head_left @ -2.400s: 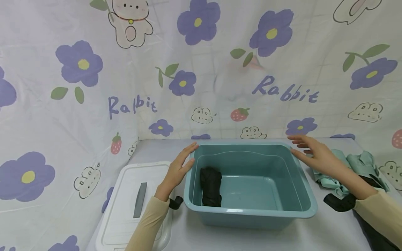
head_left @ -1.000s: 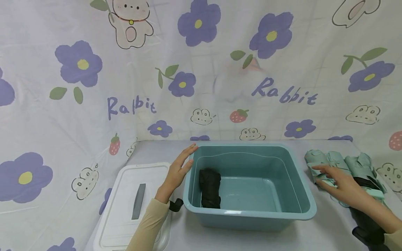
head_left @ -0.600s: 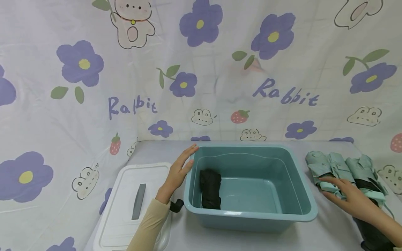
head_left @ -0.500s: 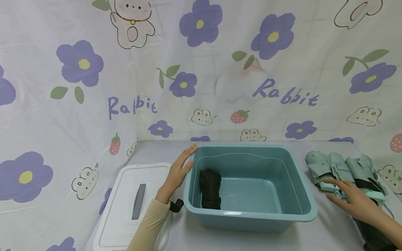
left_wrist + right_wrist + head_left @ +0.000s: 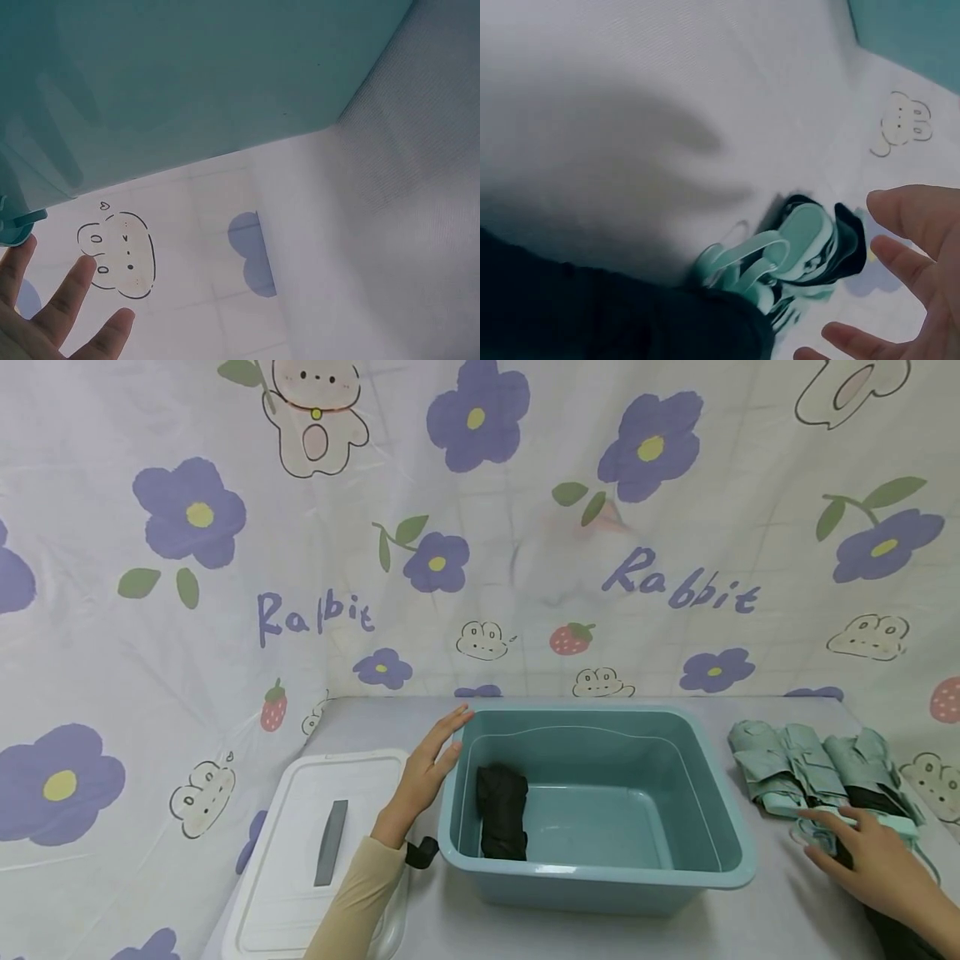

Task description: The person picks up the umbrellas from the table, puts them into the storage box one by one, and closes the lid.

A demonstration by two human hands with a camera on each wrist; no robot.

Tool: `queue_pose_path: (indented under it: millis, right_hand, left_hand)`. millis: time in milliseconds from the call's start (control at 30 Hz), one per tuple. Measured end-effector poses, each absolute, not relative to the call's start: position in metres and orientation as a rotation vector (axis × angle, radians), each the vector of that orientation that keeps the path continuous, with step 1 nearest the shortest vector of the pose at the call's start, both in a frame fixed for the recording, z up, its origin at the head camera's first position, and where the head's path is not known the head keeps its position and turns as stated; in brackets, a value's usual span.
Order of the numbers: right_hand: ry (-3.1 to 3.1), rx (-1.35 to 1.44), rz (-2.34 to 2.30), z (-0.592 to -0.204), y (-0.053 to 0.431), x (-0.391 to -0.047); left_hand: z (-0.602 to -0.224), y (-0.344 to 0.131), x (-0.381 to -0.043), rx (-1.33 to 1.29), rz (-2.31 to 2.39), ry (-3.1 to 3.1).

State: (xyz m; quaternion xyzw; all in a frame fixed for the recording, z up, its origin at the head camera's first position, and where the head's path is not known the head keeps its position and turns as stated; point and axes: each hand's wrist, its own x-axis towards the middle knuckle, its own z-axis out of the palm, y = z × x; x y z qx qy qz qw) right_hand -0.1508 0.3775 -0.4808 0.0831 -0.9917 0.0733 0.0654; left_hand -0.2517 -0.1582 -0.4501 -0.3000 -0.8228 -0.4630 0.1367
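My left hand (image 5: 422,772) rests its straight fingers on the left rim of a blue-green plastic bin (image 5: 600,878). A black rolled bundle (image 5: 502,817) lies inside at the bin's left end. To the right of the bin, my right hand (image 5: 881,867) hovers with spread fingers over the near ends of several mint-green folding umbrellas (image 5: 813,764). The right wrist view shows a mint handle with its strap (image 5: 806,236), apart from the fingers. Dark fabric (image 5: 622,315) fills that view's lower left; it lies partly under my right hand in the head view.
A white lid (image 5: 288,868) with a grey handle lies on the table left of the bin. Behind the table hangs a patterned cloth (image 5: 540,568). The bin's tall wall (image 5: 187,82) stands between my hands.
My right hand has left the bin's right rim and moved right and toward the body, over the near ends of the umbrellas. My left hand has stayed at the left rim.
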Motion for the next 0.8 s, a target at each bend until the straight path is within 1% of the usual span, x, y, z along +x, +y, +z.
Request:
queue_pose_path:
  millis: [267, 500, 800]
  right_hand:
    - [-3.054, 0.146, 0.181, -0.494, 0.391, -0.145]
    - [-2.951, 0.163, 0.194, -0.505, 0.402, -0.137]
    - [-3.156, -0.063, 0.267, -0.518, 0.422, -0.132]
  left_hand:
    - [-0.45, -0.158, -0.251, -0.862, -1.344, -2.376]
    - [-0.451, -0.158, -0.251, -0.869, -1.354, -2.371]
    - [-0.451, -0.158, -0.252, -0.883, -1.36, -2.352]
